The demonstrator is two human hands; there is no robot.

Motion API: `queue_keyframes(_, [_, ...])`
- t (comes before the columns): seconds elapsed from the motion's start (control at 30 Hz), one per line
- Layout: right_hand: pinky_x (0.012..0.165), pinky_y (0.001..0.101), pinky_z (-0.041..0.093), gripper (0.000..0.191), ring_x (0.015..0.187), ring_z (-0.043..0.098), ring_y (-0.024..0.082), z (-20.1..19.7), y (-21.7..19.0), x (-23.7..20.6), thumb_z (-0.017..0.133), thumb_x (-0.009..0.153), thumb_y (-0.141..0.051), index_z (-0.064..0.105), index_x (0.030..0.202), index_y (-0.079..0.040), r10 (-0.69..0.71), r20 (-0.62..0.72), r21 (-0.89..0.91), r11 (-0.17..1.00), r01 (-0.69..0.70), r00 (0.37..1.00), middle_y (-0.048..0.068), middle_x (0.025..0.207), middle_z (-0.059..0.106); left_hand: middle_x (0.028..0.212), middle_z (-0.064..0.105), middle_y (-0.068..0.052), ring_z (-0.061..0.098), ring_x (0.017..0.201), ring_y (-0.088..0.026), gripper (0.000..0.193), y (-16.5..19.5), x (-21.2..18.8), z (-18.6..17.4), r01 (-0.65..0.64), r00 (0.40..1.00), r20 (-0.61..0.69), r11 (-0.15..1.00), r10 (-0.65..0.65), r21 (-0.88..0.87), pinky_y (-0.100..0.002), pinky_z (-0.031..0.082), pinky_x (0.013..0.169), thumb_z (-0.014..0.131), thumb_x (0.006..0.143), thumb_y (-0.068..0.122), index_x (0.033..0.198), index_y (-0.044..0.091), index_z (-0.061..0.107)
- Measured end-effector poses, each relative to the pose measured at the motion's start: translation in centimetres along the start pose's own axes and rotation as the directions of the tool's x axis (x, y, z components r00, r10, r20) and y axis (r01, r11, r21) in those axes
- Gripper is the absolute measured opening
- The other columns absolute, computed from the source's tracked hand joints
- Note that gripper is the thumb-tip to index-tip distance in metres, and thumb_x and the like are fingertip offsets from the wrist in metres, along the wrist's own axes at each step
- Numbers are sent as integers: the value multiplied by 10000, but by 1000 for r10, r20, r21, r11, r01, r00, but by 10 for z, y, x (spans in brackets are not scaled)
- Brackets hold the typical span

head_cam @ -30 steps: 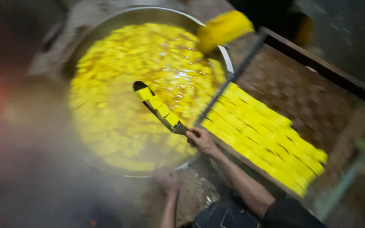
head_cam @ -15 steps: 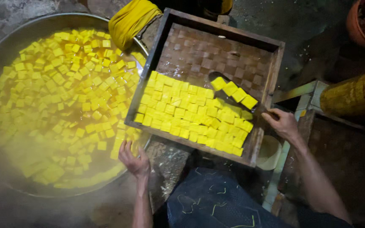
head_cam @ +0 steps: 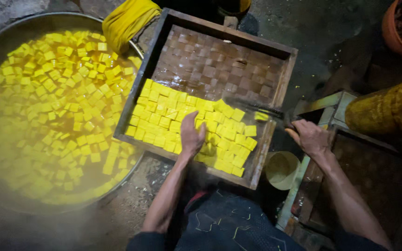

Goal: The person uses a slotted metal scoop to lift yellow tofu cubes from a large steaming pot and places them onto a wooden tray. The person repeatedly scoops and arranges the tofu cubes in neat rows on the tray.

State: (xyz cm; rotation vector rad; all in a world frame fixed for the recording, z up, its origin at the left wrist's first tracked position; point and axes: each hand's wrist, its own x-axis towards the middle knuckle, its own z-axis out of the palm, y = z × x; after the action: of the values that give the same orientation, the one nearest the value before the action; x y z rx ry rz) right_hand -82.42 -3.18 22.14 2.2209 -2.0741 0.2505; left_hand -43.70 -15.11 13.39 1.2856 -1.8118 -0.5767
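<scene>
Left hand (head_cam: pixel 192 135) flat, open, on yellow cubes (head_cam: pixel 173 121) in tray (head_cam: pixel 284 79); right hand (head_cam: pixel 310 137) grips spatula (head_cam: pixel 257 109). Tray half full; pan (head_cam: pixel 5 28) crowded.

Bare tray floor (head_cam: pixel 219 65) beyond packed yellow cubes (head_cam: pixel 164 116)

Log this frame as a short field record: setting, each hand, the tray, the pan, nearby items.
setting: dim work area, head view looking down
left hand: flat on the yellow cubes in the tray
right hand: grips the handle of a long flat tool whose blade lies over the cubes
wooden tray: cubes fill the near half, far half bare
large round pan: yellow liquid, many floating cubes, steam rising
yellow cloth: draped on the pan's rim by the tray
nearby: small cup, yellow drum
</scene>
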Motion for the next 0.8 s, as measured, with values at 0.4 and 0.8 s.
queue_keyframes(0.4, [565,361,548,341,709,715,218,-53,24,-46,752,915,-431,719,1038,-115,203,108,-133,973,-188,973,44,874,709,1207,629,-136,585,1224,-311,542,26,82,98,-531,779,466,836,419,137,-551,351,1171,523,894,49,1434,96,524])
queue_keyframes(0.8, [709,452,568,360,857,736,336,-38,24,-59,765,924,-413,753,1116,-109,461,26,90,883,-461,887,106,1021,764,1266,594,-139,536,1227,-329,562,84,53,155,-470,822,496,826,280,312,-626,243,1206,613,828,158,1381,96,531])
